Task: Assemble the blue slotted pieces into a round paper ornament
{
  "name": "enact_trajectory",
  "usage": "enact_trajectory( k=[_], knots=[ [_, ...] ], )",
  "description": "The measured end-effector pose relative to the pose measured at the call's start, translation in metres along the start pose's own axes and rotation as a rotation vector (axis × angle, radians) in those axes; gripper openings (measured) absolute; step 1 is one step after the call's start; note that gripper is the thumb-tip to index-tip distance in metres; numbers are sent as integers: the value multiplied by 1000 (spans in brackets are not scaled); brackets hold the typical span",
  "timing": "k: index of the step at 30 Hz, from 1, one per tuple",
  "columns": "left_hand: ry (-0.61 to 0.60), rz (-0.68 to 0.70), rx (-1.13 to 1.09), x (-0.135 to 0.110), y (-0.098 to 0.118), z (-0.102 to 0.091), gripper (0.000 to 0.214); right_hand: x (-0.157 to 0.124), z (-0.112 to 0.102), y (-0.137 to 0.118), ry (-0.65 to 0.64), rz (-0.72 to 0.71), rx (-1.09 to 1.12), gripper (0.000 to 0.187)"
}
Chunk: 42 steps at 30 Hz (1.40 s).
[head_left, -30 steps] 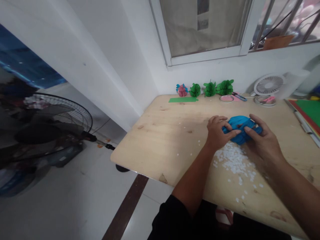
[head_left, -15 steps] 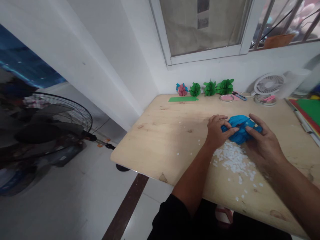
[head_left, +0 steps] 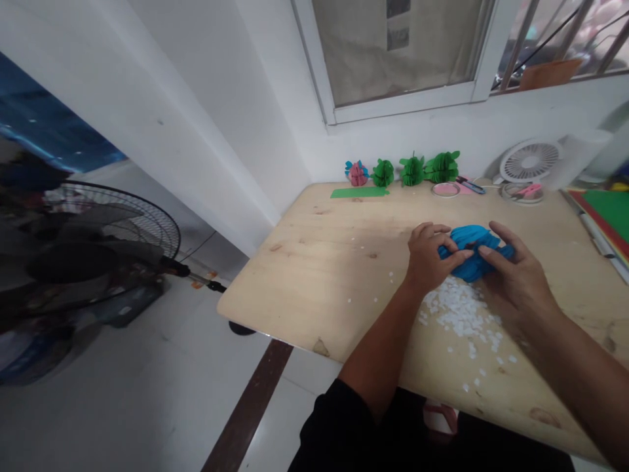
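Note:
Between my hands is a blue folded-paper ornament (head_left: 470, 237), rounded and layered, held just above the table. My left hand (head_left: 432, 254) grips its left side, thumb on the near face and fingers curled around the edge. Closed on the right side is my right hand (head_left: 515, 269), its thumb pressed near the ornament's middle and its index finger raised along the far edge. The thumbs almost meet. A small dark spot shows between them; what it is I cannot make out. Small white paper bits (head_left: 459, 311) lie scattered on the table below.
Along the wall stand several paper ornaments: a pink and blue one (head_left: 358, 174) and green ones (head_left: 411, 170). A green paper strip (head_left: 360, 193), tape rolls (head_left: 445, 189), a cutter (head_left: 470, 185), a small white fan (head_left: 531, 161) and coloured sheets (head_left: 609, 213) lie nearby. A floor fan (head_left: 118, 223) stands left.
My right thumb has shifted slightly left across the blue paper ornament, closer to the left thumb. Both hands keep their hold in nearly the same place.

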<state>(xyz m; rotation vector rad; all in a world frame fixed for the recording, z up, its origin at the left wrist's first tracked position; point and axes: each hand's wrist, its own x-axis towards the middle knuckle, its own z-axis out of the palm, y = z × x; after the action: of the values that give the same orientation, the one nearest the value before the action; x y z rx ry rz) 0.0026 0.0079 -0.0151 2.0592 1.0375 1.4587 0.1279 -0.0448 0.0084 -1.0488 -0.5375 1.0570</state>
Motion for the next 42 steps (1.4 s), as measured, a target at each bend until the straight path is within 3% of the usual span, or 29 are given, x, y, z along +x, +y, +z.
enact_trajectory(
  k=[14,22,27,35,42],
  knots=[
    [11,-18,37,0,-2,-3,24,-1,-2,-1,-49,25,-6,76],
    [24,84,229,-7,14,-4,6,-2,-3,-3,-58,36,-9,69],
    [12,147,276,-9,20,-4,7,-3,-2,-3,-76,21,-5,69],
    [90,87,195,-8,13,-1,11,-2,-3,-3,-85,21,-15,68],
    [50,13,91,-5,11,0,12,-2,-1,-2,-75,4,-12,67]
  ],
)
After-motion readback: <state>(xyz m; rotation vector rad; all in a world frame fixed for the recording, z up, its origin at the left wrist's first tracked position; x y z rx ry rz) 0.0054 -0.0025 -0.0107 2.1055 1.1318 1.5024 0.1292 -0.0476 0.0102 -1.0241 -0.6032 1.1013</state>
